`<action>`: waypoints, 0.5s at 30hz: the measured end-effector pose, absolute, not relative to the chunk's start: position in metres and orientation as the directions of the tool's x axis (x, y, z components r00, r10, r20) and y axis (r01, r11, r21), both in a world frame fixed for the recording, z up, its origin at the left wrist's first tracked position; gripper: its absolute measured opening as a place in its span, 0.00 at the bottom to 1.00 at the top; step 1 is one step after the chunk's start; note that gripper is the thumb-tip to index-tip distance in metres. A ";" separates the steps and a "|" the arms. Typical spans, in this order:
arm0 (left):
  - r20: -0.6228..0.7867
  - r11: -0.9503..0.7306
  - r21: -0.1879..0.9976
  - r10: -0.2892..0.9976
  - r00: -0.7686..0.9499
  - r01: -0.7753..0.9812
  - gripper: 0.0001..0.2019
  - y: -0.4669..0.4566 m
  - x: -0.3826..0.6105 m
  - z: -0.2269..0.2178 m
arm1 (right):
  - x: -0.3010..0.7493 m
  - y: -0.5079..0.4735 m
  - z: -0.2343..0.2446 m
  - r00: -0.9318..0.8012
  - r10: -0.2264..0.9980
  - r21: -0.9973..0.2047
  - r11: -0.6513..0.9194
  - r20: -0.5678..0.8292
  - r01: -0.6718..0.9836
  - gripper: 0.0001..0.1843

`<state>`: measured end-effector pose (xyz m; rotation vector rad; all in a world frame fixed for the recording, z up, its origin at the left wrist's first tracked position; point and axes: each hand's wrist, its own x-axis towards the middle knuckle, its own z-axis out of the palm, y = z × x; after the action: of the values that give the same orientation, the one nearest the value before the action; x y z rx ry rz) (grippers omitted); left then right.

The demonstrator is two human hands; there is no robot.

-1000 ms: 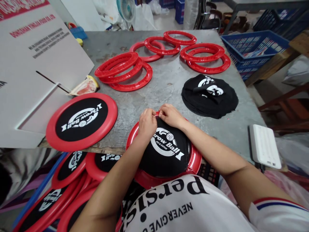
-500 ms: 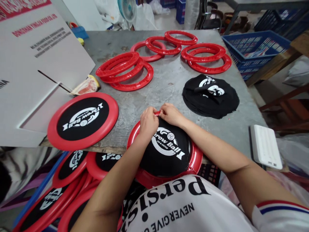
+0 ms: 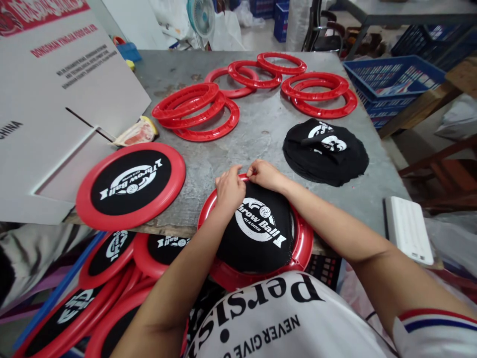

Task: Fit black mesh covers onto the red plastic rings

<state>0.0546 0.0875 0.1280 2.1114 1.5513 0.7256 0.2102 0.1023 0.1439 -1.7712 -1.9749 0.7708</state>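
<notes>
In front of my body a red plastic ring (image 3: 303, 243) rests at the table's near edge, with a round black fabric disc (image 3: 257, 248) printed "Throw Ball" lying over it. At the far side of this ring, my left hand (image 3: 230, 189) grips the rim and fabric edge with curled fingers. Right beside it, my right hand (image 3: 264, 175) pinches the fabric edge against the rim. The fingertips partly hide what they press. A gap shows between fabric and ring on the right. Right of my hands lies a pile of black fabric discs (image 3: 324, 154), the top one folded.
A finished red-and-black disc (image 3: 130, 186) lies on the left by a white carton (image 3: 112, 74). Several loose red rings (image 3: 208, 134) are spread at the back of the table. A white power bank (image 3: 408, 228) sits at the right edge. More discs (image 3: 108, 278) are stacked below left.
The view has shifted slightly. My left fingers have lifted and straightened a little at the rim; my right hand keeps its pinch in the same place.
</notes>
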 end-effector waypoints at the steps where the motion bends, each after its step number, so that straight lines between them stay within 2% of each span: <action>1: 0.144 -0.282 0.642 0.958 0.249 0.713 0.22 0.089 0.053 0.127 | 0.210 0.104 0.147 -0.137 0.986 -0.630 0.048 -0.093 0.775 0.06; 3: 0.130 -0.258 0.732 0.961 0.242 0.631 0.23 0.095 0.051 0.124 | 0.210 0.109 0.156 -0.157 0.981 -0.646 0.049 -0.111 0.762 0.09; 6: 0.129 -0.208 0.865 0.972 0.197 0.457 0.23 0.103 0.044 0.123 | 0.204 0.118 0.168 -0.220 0.971 -0.676 0.098 -0.098 0.730 0.06; 9: 0.105 -0.153 0.925 0.983 0.153 0.349 0.21 0.108 0.032 0.129 | 0.195 0.123 0.167 -0.280 0.958 -0.718 0.151 -0.064 0.679 0.06; 12: 0.146 -0.166 0.854 0.986 0.079 0.494 0.17 0.104 0.015 0.140 | 0.190 0.120 0.152 -0.315 0.948 -0.751 0.187 -0.031 0.634 0.06; 15: 0.136 -0.204 0.664 0.979 0.152 0.719 0.14 0.096 0.005 0.147 | 0.189 0.117 0.137 -0.328 0.945 -0.766 0.227 0.022 0.602 0.07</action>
<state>0.0047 0.0958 0.1469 1.9884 1.6143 0.7739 0.1894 0.1169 0.1371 -1.4180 -2.0144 0.9203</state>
